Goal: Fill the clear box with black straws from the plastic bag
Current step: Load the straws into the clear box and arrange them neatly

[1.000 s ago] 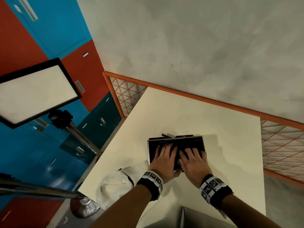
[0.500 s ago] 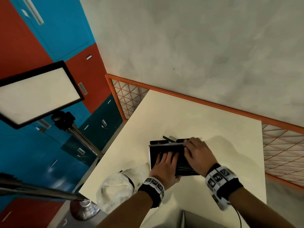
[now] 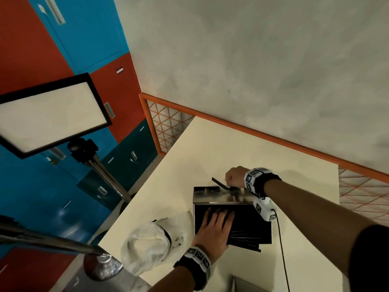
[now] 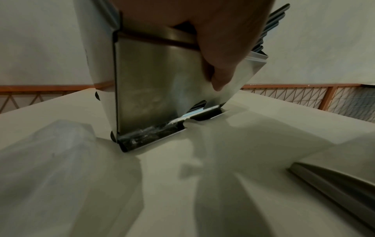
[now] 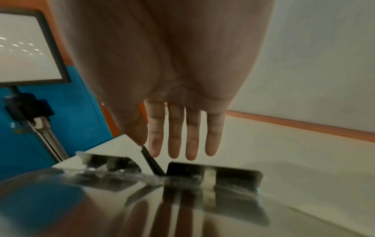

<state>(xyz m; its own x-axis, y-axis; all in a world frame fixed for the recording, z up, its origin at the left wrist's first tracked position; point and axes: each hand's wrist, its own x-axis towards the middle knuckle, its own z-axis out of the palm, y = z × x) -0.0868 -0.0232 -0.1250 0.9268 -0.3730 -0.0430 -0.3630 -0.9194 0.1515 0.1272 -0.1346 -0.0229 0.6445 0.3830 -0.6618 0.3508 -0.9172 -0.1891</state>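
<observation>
The clear box [image 3: 212, 197] stands on the cream table [image 3: 231, 148], packed with black straws [image 3: 252, 226]. My left hand [image 3: 219, 218] lies flat on the straws with straight fingers; in the left wrist view its thumb [image 4: 219, 72] rests against the box wall [image 4: 152, 80]. A stray black straw [image 3: 220, 183] juts out at the far side. My right hand [image 3: 231, 178] hangs over it, fingers straight down [image 5: 176, 144], thumb tip touching the straw's end [image 5: 151, 160]. The crumpled plastic bag [image 3: 147, 245] lies left of the box.
A light panel [image 3: 48, 114] on a metal stand [image 3: 105, 171] rises left of the table. An orange mesh rail [image 3: 273, 138] runs along the far edge. A grey object [image 3: 248, 285] sits at the near edge. A cable [image 3: 282, 249] hangs from my right wrist.
My right hand has left the top of the straws and moved over the box's far side to the stray straw. My left hand stays flat on the straws.
</observation>
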